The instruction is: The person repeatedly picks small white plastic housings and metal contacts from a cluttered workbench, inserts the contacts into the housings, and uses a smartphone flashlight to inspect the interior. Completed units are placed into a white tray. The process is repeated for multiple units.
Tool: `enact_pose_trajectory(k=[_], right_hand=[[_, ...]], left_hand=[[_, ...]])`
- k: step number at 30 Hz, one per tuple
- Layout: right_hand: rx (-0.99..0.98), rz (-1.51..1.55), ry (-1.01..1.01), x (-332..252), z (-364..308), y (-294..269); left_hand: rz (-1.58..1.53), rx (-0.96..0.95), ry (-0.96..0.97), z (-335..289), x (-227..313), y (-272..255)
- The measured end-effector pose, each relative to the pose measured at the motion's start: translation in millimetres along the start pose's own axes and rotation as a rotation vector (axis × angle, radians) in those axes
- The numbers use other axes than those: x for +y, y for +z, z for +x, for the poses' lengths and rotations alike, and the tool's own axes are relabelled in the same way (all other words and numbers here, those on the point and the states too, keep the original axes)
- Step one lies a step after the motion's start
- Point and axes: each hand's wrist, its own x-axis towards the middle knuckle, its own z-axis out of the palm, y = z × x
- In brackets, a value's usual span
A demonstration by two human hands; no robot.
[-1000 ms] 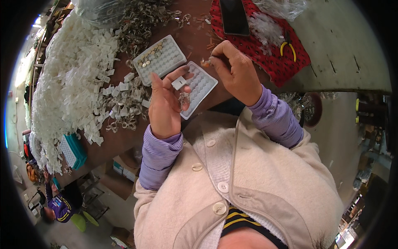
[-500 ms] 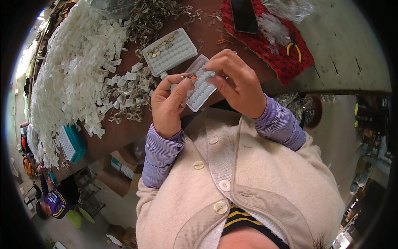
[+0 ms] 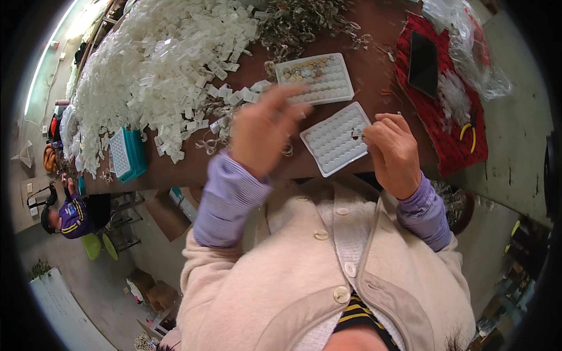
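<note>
My left hand [image 3: 261, 131] is smeared by motion, so I cannot tell what its fingers do; it hovers over the table just left of the trays. My right hand [image 3: 393, 153] is closed in a pinch at the right edge of the near white tray [image 3: 328, 145], which has rows of round hollows. A tiny dark and metallic piece [image 3: 356, 134] shows at its fingertips, too small to name. Behind lies a second white tray [image 3: 336, 88] with several small round gold and silver-coloured pieces [image 3: 301, 73] in its far left part.
A large heap of white tags [image 3: 158, 76] covers the table's left side, with tangled cords [image 3: 298, 26] beyond. A teal basket [image 3: 136, 158] stands at the left edge. On a red cloth [image 3: 433, 137] lie a phone [image 3: 422, 64] and yellow-handled pliers [image 3: 468, 133]. Another person [image 3: 73, 217] sits far left.
My hands have parted: the left has swung away from the near tray, and the right has drawn to its right edge. The whole view has shifted, so the table sits lower and further right.
</note>
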Motion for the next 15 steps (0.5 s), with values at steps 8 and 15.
enact_pose_trajectory(k=[8, 15], right_hand=[[-0.021, 0.205, 0.115, -1.2, 9.1, 26.6], [-0.059, 0.523, 0.328, -20.5, 18.5, 9.6]], left_hand=[[1.031, 0.085, -0.243, 99.9, -105.1, -99.0], [0.487, 0.24, -0.043, 63.7, -83.4, -112.3]])
